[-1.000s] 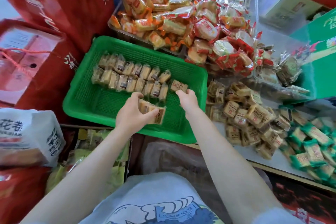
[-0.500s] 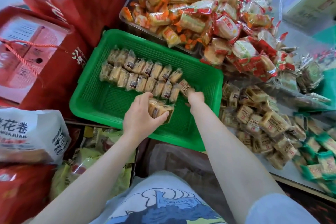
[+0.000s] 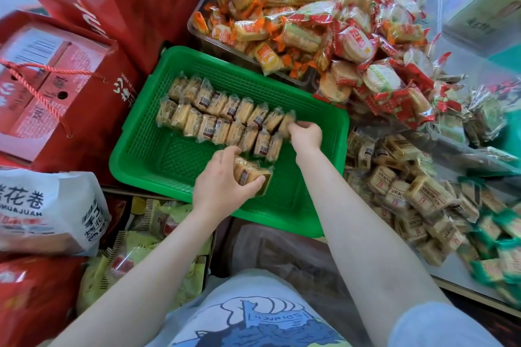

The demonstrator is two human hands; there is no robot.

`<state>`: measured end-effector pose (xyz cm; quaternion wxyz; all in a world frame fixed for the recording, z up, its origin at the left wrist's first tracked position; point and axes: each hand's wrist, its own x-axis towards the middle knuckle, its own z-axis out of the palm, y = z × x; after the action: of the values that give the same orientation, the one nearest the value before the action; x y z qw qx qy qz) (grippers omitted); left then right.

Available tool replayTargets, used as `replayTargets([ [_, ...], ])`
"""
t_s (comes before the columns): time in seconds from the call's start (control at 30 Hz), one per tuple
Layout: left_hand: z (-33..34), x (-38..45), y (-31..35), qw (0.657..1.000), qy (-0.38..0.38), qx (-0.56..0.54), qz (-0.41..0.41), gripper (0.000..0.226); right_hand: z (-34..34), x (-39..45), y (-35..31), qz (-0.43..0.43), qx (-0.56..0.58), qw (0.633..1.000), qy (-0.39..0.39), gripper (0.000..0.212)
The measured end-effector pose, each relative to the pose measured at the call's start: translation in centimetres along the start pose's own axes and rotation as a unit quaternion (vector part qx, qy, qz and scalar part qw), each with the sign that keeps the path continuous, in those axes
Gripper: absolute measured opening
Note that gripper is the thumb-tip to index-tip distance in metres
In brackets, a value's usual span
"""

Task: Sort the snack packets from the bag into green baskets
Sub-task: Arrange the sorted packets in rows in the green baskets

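Green mesh plastic frames the work in the head view: a green basket [image 3: 135, 155] sits in the middle of the scene, and two rows of tan snack packets [image 3: 222, 118] stand on edge across its far half, running from far left toward near right. The right hand [image 3: 306, 135] is at the right end of the far row, its fingers curled on the last packet [image 3: 287, 122] there, seemingly pressing it into line. The left hand [image 3: 222, 186] hovers over the near middle of the basket, fingers and thumb clamped round a small stack of packets [image 3: 251, 175] whose long side lies roughly left to right.

The gap that matters is short. The right end of the near row lies just beyond and slightly right of the left hand's stack, so the left hand is the nearer one for adding to that row. The held packets would likely need turning on edge to match.

Open mesh floor remains along the near and left sides, and between the row ends and the right wall. A loose heap of the same tan packets [image 3: 408, 194] lies right of the basket, close to the right arm.
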<state>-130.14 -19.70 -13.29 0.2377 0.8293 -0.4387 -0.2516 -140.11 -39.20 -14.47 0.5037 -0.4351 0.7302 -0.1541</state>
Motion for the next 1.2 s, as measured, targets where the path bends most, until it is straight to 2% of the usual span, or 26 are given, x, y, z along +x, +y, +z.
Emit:
replayTargets([
  [0.07,0.0,0.0,0.0,1.000,0.001,0.001,0.001,0.078,0.7,-0.2,-0.3,-0.005,-0.012,1.000,-0.029,0.023],
  [0.1,0.0,0.0,0.1,1.000,0.001,0.001,0.002,0.078,0.9,-0.2,-0.3,0.001,-0.019,0.999,-0.036,0.023],
  [0.23,-0.1,0.0,0.1,1.000,-0.005,0.001,0.003,0.078,1.4,-0.3,-0.3,0.024,-0.035,0.998,-0.049,0.032],
  [0.37,0.0,0.1,0.0,1.000,-0.004,0.006,0.010,0.079,1.8,-0.4,-0.4,-0.017,-0.042,0.998,-0.049,0.030],
  [0.43,0.0,0.1,-0.1,1.000,-0.002,0.007,0.015,0.079,1.7,-0.7,-0.1,-0.035,-0.057,0.996,-0.055,0.037],
  [0.7,-0.3,0.0,0.2,1.000,-0.012,-0.004,0.014,0.078,0.1,-0.7,1.4,-0.023,-0.032,0.993,-0.109,0.053],
  [0.77,-0.7,0.0,0.5,0.999,-0.028,-0.039,-0.001,0.077,-0.5,-1.1,2.4,0.006,-0.008,0.992,-0.125,0.060],
  [0.83,-1.2,0.1,0.5,0.991,-0.049,-0.121,-0.036,0.072,-0.9,-1.5,3.4,0.032,0.012,0.990,-0.140,0.069],
  [1.0,-1.1,1.1,0.8,0.932,-0.079,-0.327,-0.132,0.056,-2.4,-2.8,4.6,0.040,0.050,0.983,-0.174,0.071],
  [1.13,-0.5,2.4,2.8,0.902,-0.125,-0.382,-0.157,0.053,-4.8,-5.6,4.6,0.029,0.108,0.958,-0.263,0.067],
  [1.2,-0.1,3.1,4.1,0.898,-0.155,-0.382,-0.153,0.058,-5.8,-6.7,4.5,0.009,0.129,0.938,-0.323,0.079],
])
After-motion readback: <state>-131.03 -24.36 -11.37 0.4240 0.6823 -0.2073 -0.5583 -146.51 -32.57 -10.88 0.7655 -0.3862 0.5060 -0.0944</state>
